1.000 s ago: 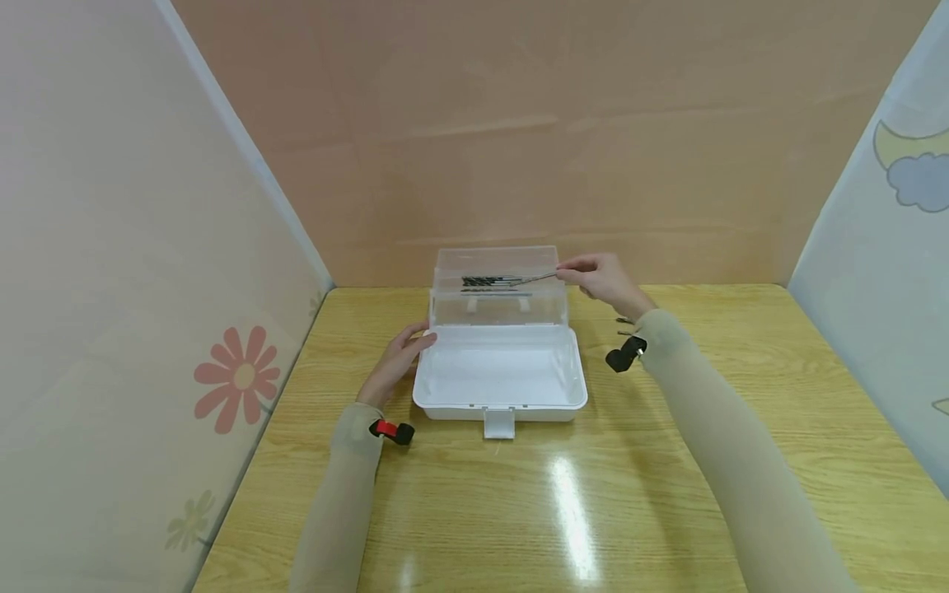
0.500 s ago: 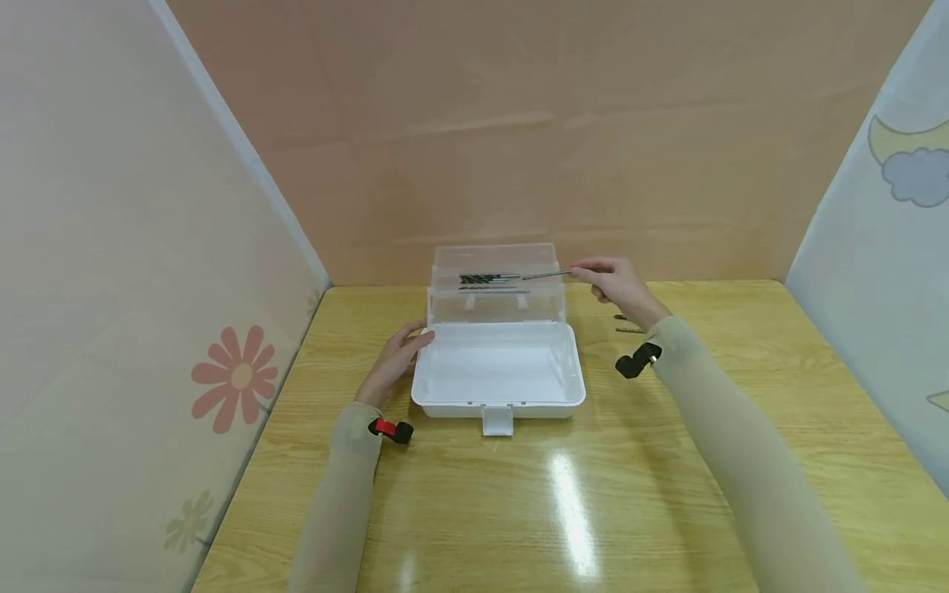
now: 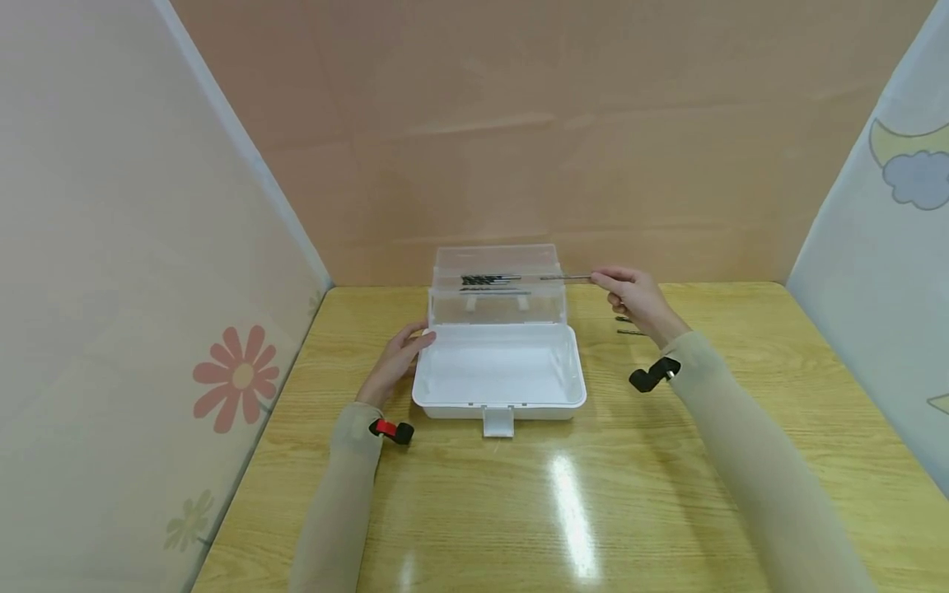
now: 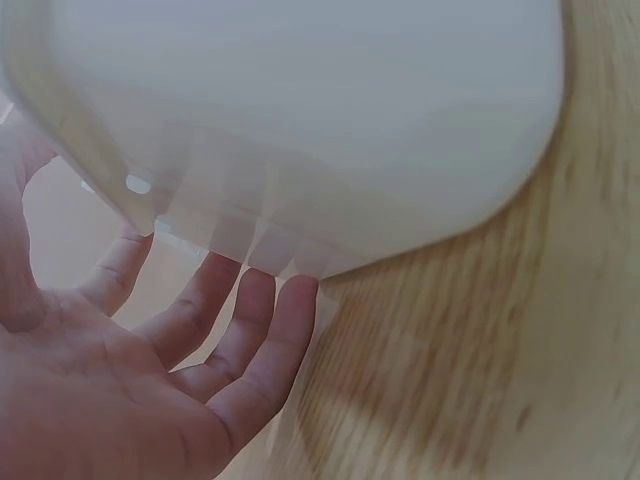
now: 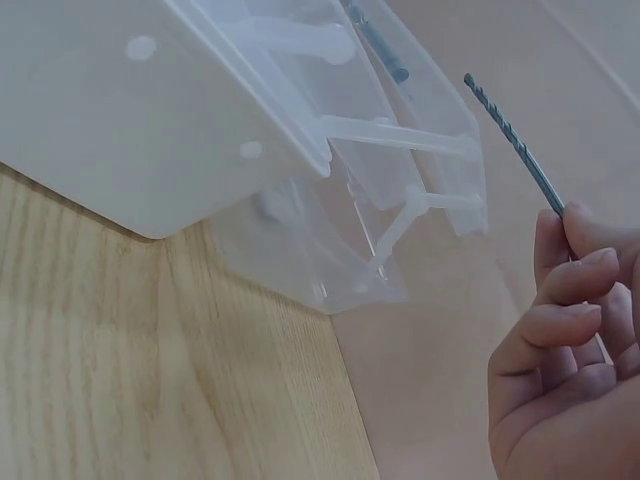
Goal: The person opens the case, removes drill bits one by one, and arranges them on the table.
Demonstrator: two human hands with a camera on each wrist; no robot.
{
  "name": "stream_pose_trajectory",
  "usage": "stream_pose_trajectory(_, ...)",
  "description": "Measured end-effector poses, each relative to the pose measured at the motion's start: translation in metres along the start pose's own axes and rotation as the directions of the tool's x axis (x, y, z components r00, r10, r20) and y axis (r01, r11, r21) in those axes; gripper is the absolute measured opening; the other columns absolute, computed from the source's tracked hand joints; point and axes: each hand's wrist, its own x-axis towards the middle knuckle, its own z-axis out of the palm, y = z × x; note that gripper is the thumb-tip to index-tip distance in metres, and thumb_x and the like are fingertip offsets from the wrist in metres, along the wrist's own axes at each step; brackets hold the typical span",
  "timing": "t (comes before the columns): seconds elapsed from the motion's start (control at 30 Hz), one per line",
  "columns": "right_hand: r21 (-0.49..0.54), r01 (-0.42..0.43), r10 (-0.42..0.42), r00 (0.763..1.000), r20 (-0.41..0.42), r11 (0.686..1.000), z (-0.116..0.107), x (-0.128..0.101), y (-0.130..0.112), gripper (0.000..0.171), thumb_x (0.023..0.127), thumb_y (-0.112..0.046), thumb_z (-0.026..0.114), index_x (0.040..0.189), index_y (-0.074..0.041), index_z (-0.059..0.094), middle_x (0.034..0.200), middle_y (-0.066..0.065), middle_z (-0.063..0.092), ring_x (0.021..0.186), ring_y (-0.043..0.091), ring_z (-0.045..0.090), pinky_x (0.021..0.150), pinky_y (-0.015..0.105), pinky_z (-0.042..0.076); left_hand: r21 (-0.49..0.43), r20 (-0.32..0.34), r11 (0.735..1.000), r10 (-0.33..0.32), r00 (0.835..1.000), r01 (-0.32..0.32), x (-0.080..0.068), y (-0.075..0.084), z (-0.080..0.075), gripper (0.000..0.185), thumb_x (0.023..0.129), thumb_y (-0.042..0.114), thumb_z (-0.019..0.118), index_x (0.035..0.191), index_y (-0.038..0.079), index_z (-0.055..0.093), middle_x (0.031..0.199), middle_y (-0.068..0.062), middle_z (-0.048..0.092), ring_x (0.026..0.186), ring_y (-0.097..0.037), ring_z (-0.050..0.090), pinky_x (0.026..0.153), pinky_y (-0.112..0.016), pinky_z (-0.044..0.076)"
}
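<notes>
In the head view a white plastic toolbox [image 3: 498, 414] stands unfolded, its translucent stepped trays [image 3: 493, 309] raised at the back. My left hand [image 3: 395, 364] grips its left side, thumb at the rim; the left wrist view has the fingertips against the outer wall. My right hand [image 3: 636, 301] pinches a drill bit [image 3: 565, 277] by one end, between thumb and forefinger. The bit points left, overlapping the right end of the trays in the head view. In the right wrist view, the fluted part of the drill bit [image 5: 515, 145] sticks up, apart from the tray.
Several dark drill bits [image 3: 485, 280] lie in the raised tray. Two more drill bits [image 3: 630, 332] lie on the wooden table [image 3: 474, 511] right of the box, partly behind my right hand. A cloth backdrop [image 3: 519, 148] closes off the far edge.
My right hand has moved right and slightly down with the drill bit, drawing away from the trays; the bit now lies more level. My left hand stays put.
</notes>
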Motion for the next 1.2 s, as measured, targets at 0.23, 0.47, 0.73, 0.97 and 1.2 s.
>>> stream_pose_trajectory(0.23,0.083,-0.027,0.025,0.999,0.027,0.996,-0.008,-0.009,0.006,0.015,0.104,-0.027,0.072,0.118,-0.023,0.074,0.111,-0.012,0.068,0.063,0.004,0.042,0.058,0.023,0.034,0.0,0.003,1.0,0.004,1.0,-0.004,0.002,-0.002,0.0,0.066,0.107,0.05,0.061,0.163,0.02,0.042,0.157,-0.018,0.052,0.139,-0.035,0.056,0.104,-0.045,0.057)
stream_pose_trajectory(0.47,0.099,-0.04,0.038,0.999,0.028,0.994,-0.014,-0.017,0.011,0.024,0.105,-0.028,0.07,0.126,-0.018,0.069,0.112,-0.011,0.068,0.063,0.004,0.041,0.058,0.019,0.036,-0.007,0.008,1.0,0.005,1.0,-0.005,0.003,-0.002,-0.001,0.064,0.107,0.049,0.061,0.162,0.021,0.042,0.157,-0.017,0.053,0.14,-0.035,0.055,0.105,-0.046,0.057)
stream_pose_trajectory(0.73,0.139,-0.067,0.06,0.997,0.052,0.988,-0.023,-0.03,0.019,0.018,0.106,-0.026,0.068,0.123,-0.021,0.067,0.111,-0.011,0.07,0.064,0.004,0.039,0.059,0.021,0.033,-0.004,0.006,1.0,0.008,1.0,-0.008,0.003,-0.004,-0.001,0.065,0.107,0.05,0.061,0.162,0.021,0.043,0.155,-0.017,0.054,0.138,-0.034,0.056,0.104,-0.046,0.056)
stream_pose_trajectory(0.97,0.145,-0.086,0.079,0.996,0.051,0.986,-0.035,-0.041,0.025,0.031,0.106,-0.029,0.068,0.133,-0.018,0.059,0.113,-0.011,0.068,0.065,0.005,0.038,0.059,0.02,0.034,-0.002,0.007,1.0,0.002,1.0,-0.002,0.004,-0.003,-0.001,0.067,0.106,0.051,0.061,0.163,0.021,0.041,0.158,-0.017,0.051,0.141,-0.035,0.054,0.112,-0.052,0.052)
stream_pose_trajectory(1.2,0.168,-0.084,0.076,0.996,0.055,0.982,-0.047,-0.05,0.032,0.023,0.107,-0.028,0.067,0.129,-0.023,0.064,0.111,-0.013,0.066,0.064,0.006,0.037,0.059,0.023,0.031,-0.009,0.022,1.0,0.014,1.0,-0.013,0.003,-0.003,-0.001,0.067,0.107,0.05,0.061,0.163,0.019,0.041,0.159,-0.017,0.05,0.142,-0.036,0.053,0.112,-0.052,0.053)
